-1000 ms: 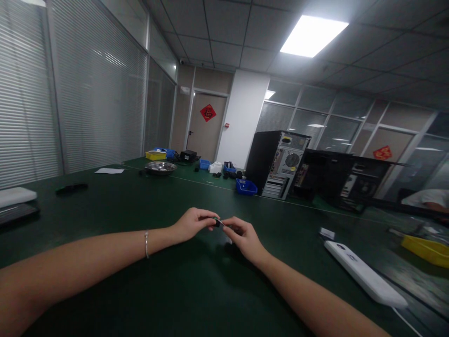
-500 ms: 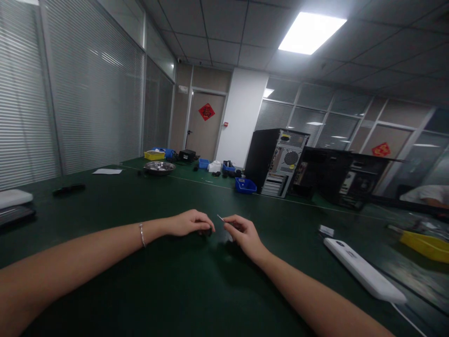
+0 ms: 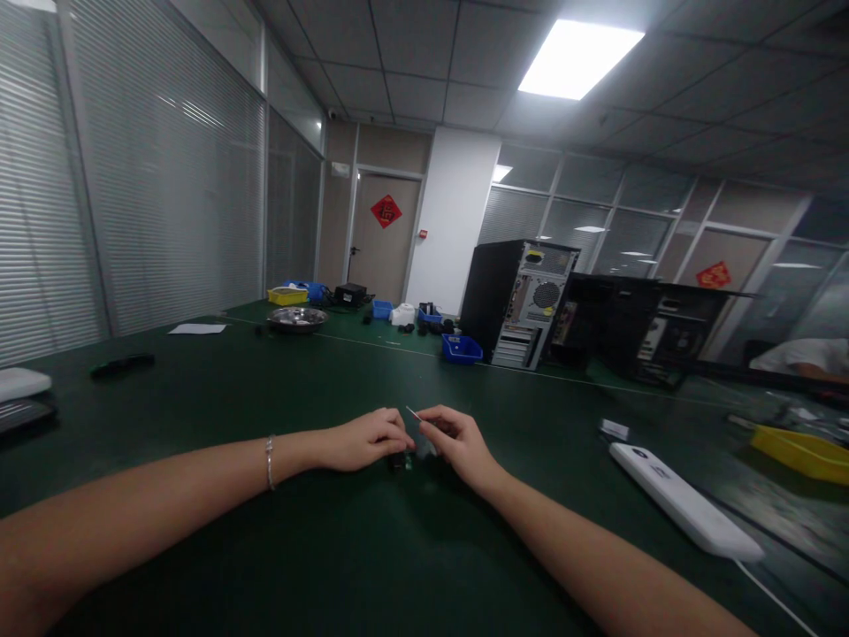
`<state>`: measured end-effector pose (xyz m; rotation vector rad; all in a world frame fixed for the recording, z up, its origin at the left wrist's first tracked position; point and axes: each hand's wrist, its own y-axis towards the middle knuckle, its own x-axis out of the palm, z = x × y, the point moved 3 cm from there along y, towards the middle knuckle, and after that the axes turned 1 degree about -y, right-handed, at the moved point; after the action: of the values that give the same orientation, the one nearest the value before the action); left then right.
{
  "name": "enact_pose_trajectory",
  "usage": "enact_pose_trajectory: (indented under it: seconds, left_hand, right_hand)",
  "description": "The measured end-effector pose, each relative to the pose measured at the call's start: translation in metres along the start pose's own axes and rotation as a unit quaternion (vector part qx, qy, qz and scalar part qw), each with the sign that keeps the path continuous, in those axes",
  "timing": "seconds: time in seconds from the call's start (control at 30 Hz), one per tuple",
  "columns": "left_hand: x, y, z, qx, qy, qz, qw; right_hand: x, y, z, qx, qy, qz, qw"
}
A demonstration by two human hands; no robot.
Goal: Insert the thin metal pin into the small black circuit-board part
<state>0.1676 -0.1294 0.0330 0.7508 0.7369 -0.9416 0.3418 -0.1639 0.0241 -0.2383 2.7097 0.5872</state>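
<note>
Two hands, two small parts, on the green counter (image 3: 199,389).
Left hand (image 3: 362,441) presses one small dark part (image 3: 399,461) onto the counter, grip closed on it; right hand (image 3: 457,440) pinches one thin metal strip (image 3: 412,413). Earlier the part sat under the left fingers; now it shows beside them.

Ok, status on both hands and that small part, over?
Left hand pressing small dark part on green table. Right hand pinching thin silvery piece. Nothing between them.
</note>
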Motion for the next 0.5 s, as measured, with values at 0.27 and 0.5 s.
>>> enact_pose_trajectory:
  seconds: [0.27,0.5]
  left_hand:
    - [-0.006,-0.003,0.015,-0.119,0.075,0.027,0.990]
    - [-0.004,-0.007,0.005,-0.115,0.061,-0.010,0.991]
  right_hand:
    - [-0.004,0.000,-0.010,0.020,-0.149,-0.052,0.987]
    - [0.002,-0.005,-0.017,0.003,-0.295,-0.137,0.946]
